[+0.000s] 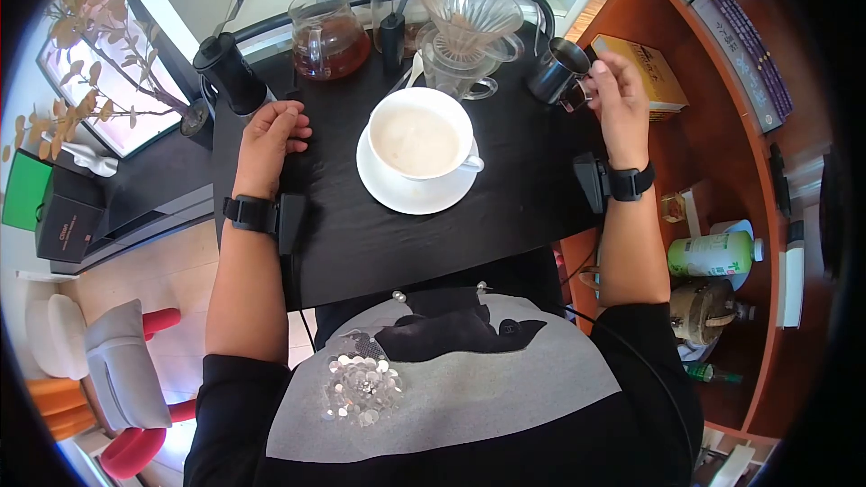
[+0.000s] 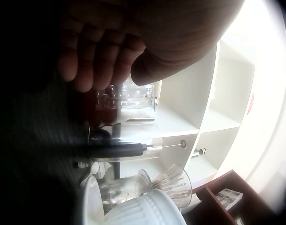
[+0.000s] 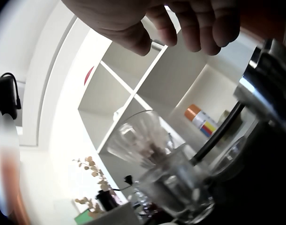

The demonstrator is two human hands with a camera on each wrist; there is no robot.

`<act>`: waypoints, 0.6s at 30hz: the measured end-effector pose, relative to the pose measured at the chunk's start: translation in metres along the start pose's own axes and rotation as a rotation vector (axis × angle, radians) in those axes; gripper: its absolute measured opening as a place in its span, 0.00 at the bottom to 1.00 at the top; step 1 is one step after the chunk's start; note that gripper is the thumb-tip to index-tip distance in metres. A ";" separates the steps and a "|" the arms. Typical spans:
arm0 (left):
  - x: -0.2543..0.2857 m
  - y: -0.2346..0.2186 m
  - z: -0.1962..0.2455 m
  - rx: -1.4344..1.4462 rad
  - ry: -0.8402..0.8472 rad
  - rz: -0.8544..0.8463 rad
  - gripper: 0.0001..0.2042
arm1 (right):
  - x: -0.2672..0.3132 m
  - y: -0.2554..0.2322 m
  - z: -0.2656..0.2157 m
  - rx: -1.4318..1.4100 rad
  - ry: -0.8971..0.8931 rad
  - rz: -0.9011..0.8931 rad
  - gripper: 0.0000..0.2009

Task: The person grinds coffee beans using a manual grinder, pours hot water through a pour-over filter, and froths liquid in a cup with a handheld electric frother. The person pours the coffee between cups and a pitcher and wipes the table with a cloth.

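Small steel pitcher (image 1: 557, 70) upright at far right of black table (image 1: 361, 234), long axis vertical, mouth up, handle turned right toward right hand (image 1: 615, 95). Right hand just beside the handle, fingers loosely curled; touching or pinching it: cannot tell. Left hand (image 1: 271, 135) resting on table at far left, fingers curled under, holding nothing, near black grinder (image 1: 230, 68). Between the hands: one white cup (image 1: 419, 137) of milky drink on one saucer (image 1: 406, 194). Farther back: one glass server (image 1: 327, 34) of dark liquid, one clear dripper (image 1: 469, 18) on a glass. One pitcher, one grinder.
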State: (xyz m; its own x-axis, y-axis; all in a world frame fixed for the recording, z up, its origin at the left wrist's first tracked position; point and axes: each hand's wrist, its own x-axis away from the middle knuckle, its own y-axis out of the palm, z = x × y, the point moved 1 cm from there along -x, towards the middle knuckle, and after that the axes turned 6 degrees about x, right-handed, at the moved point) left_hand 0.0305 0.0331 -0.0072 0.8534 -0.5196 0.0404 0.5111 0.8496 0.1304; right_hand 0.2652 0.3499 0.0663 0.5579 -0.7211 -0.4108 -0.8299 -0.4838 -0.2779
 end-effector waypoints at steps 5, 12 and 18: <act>0.000 0.000 0.001 -0.010 0.009 -0.002 0.10 | 0.007 -0.013 0.035 0.272 -0.061 0.027 0.15; 0.000 -0.001 -0.001 0.018 0.005 -0.001 0.09 | 0.007 -0.010 0.046 0.354 -0.013 0.049 0.15; 0.001 0.000 -0.001 0.016 0.014 -0.009 0.09 | 0.006 -0.008 0.061 0.286 0.267 -0.044 0.15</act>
State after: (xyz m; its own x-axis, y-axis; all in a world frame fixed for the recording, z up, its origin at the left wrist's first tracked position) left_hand 0.0310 0.0324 -0.0083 0.8502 -0.5259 0.0251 0.5172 0.8432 0.1468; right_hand 0.2750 0.3798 0.0137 0.5416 -0.8246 -0.1633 -0.7503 -0.3866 -0.5362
